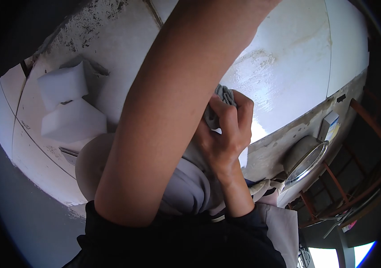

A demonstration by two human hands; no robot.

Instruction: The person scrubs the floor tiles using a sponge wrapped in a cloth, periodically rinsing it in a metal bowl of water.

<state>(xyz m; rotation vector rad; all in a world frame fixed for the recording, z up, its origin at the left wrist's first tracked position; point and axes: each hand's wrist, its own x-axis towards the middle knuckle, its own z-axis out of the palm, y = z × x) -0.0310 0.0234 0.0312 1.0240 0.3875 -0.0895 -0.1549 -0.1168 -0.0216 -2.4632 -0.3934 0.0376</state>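
Observation:
My left forearm crosses the view from the lower left to the top edge, and its hand is outside the frame. Beneath that forearm, my right hand [228, 129] is closed, its fingers curled round a grey, ribbed bundle of yarn or cloth [226, 95]. Part of the bundle is hidden by the fingers and the left arm. Grey fabric [186, 187] lies over my lap, just below the right hand.
Two white foam-like blocks [63, 83] [74, 120] lie on the pale tiled floor [288, 53] at left, beside a dark grey piece. At right are a metal basin [304, 156], a small box [329, 125] and a reddish-brown frame [373, 120].

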